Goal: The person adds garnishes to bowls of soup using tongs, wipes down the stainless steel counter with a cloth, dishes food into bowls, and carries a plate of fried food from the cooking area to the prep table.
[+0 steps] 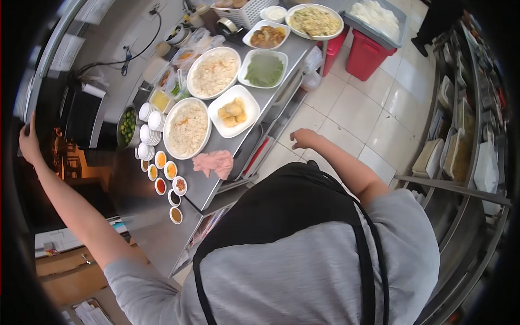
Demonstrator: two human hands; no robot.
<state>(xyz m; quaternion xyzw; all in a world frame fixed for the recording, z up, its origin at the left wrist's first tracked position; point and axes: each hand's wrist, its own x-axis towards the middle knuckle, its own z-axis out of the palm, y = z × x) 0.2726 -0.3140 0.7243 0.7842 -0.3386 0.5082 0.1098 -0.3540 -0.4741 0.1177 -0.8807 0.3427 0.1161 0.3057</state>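
Note:
My left hand [30, 145] is stretched far out to the left, at the edge of a metal-framed shelf [40, 89]. One finger points up along the frame and the fingers look apart; whether they touch it is unclear. My right hand [305, 138] hangs over the tiled floor beside the counter, fingers loosely bent and apart, holding nothing. Nearest to it on the steel counter [234, 142] are a square white dish with yellowish food [233, 112] and a crumpled pink cloth [214, 162]. Two large bowls of rice [187, 128] [214, 72] stand farther in.
Several small sauce cups [161, 186] and stacked white cups [146, 135] line the counter, beside a bowl of green limes [128, 127]. Behind are a dish of greens [264, 69] and a noodle plate [314, 21]. Red bins [368, 57] and a person's dark-clothed leg [436, 24] are beyond; racks [449, 135] stand right.

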